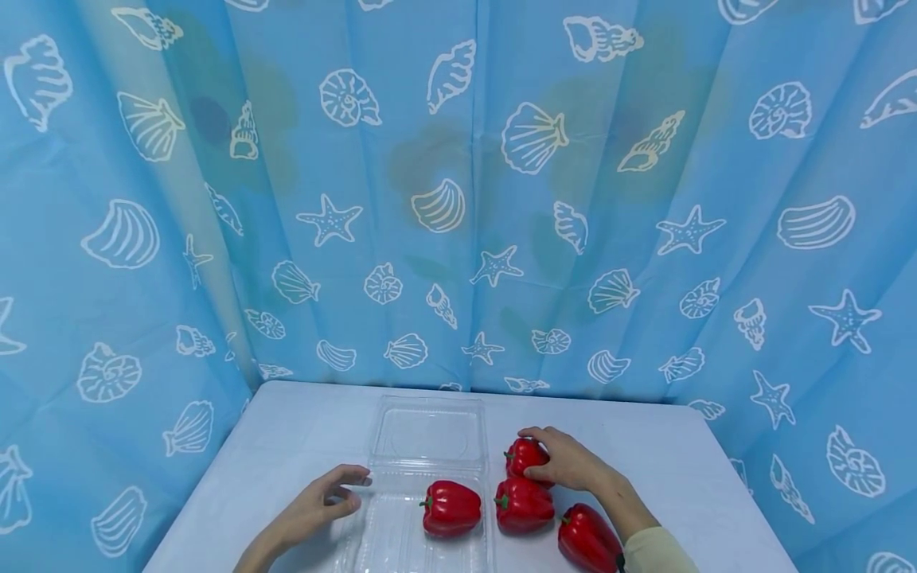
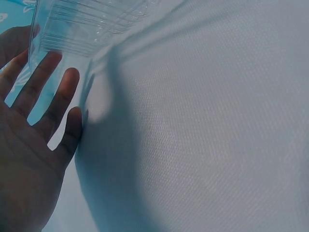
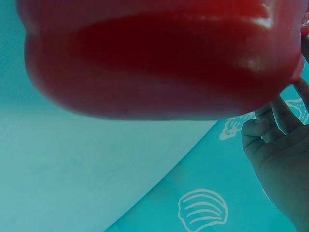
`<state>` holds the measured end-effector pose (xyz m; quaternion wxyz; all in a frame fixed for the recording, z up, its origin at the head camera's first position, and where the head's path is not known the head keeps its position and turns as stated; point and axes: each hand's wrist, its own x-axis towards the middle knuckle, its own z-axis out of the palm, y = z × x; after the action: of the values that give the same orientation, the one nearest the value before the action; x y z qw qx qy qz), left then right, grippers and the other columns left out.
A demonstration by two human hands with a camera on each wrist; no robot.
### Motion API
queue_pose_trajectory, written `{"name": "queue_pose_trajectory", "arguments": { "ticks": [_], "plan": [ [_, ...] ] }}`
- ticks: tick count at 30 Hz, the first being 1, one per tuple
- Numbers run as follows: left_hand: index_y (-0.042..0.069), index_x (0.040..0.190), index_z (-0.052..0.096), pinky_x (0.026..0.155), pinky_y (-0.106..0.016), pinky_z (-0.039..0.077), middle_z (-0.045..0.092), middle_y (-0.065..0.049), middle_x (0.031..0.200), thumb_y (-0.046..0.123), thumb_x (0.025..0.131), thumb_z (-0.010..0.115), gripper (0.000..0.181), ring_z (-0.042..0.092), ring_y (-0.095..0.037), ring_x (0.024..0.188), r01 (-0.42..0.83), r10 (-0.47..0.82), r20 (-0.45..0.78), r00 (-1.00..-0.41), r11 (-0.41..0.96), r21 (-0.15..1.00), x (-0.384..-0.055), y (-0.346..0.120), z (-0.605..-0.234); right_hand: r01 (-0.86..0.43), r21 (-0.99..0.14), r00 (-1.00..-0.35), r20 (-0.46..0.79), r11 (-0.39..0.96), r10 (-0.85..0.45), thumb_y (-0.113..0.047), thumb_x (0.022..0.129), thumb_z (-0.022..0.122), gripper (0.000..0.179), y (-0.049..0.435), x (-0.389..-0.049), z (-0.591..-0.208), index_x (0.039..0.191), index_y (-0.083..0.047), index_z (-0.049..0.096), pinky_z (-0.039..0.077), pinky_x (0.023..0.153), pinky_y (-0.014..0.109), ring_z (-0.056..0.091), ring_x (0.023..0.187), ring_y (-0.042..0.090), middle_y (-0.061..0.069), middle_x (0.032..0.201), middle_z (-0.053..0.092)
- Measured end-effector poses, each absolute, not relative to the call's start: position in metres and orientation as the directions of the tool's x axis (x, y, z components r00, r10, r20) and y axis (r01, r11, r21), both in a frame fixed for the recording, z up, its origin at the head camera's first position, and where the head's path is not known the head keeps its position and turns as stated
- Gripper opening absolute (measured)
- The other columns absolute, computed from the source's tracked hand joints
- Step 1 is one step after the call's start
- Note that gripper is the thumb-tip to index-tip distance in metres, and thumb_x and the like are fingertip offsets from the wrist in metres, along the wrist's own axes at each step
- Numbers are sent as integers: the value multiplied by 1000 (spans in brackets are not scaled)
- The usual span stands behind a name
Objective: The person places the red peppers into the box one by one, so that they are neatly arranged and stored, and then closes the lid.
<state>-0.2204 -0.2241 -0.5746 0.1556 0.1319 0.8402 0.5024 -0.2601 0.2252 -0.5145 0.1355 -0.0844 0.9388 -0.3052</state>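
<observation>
A clear plastic clamshell container (image 1: 387,517) lies opened on the table, its lid (image 1: 430,430) folded out toward the back. Inside the base is one red bell pepper (image 1: 452,508) with a green stem. My left hand (image 1: 322,505) is beside the container's left edge, fingers loosely bent and holding nothing; the left wrist view has its fingertips close to the clear wall (image 2: 82,29). To the right of the container, my right hand (image 1: 569,461) grips the rearmost red bell pepper (image 1: 523,455) between thumb and fingers. A large red pepper (image 3: 154,63) fills the upper right wrist view.
Just in front of the gripped pepper sits another red bell pepper (image 1: 524,506). One more pepper (image 1: 587,537) lies under my right forearm, nearer the front. Behind the white table (image 1: 308,414) hangs a blue curtain (image 1: 458,318) with shell prints, which also lines both sides.
</observation>
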Motion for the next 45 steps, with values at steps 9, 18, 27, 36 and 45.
{"name": "queue_pose_trajectory", "arguments": {
  "ticks": [9, 18, 27, 36, 45],
  "plan": [
    [8, 141, 51, 94, -49, 52, 59, -17, 136, 33, 101, 61, 48, 61, -26, 110, 64, 378, -133, -916, 465, 883, -218, -222, -572, -73, -588, -950, -204, 806, -235, -26, 65, 95, 83, 227, -259, -515, 139, -23, 56, 61, 77, 45, 57, 115, 26, 5, 126, 60],
    [8, 141, 51, 94, -50, 52, 60, -16, 136, 34, 101, 62, 49, 61, -26, 110, 63, 379, -135, -915, 466, 883, -219, -222, -573, -57, -599, -950, -214, 799, -228, -23, 63, 96, 86, 227, -260, -515, 139, -23, 56, 61, 77, 45, 57, 116, 28, 7, 128, 61],
    [8, 140, 52, 94, -45, 51, 60, -16, 136, 33, 101, 62, 48, 60, -26, 110, 89, 388, -112, -915, 466, 880, -219, -224, -575, -62, -605, -946, -217, 794, -239, -24, 63, 96, 88, 228, -263, -520, 140, -23, 55, 62, 77, 44, 57, 116, 29, 8, 128, 61],
    [7, 140, 52, 92, -43, 51, 60, -17, 135, 32, 101, 61, 47, 61, -26, 109, 94, 391, -106, -914, 459, 884, -218, -223, -571, -70, -604, -949, -204, 794, -239, -24, 63, 96, 89, 228, -263, -520, 141, -23, 54, 62, 77, 45, 56, 117, 29, 7, 128, 60],
    [8, 140, 52, 93, -45, 52, 60, -16, 135, 33, 101, 62, 48, 61, -25, 110, 76, 380, -123, -917, 469, 880, -217, -222, -569, -87, -581, -955, -184, 809, -234, -28, 63, 96, 90, 228, -264, -517, 142, -23, 53, 61, 79, 48, 55, 120, 32, 9, 131, 60]
  ]
}}
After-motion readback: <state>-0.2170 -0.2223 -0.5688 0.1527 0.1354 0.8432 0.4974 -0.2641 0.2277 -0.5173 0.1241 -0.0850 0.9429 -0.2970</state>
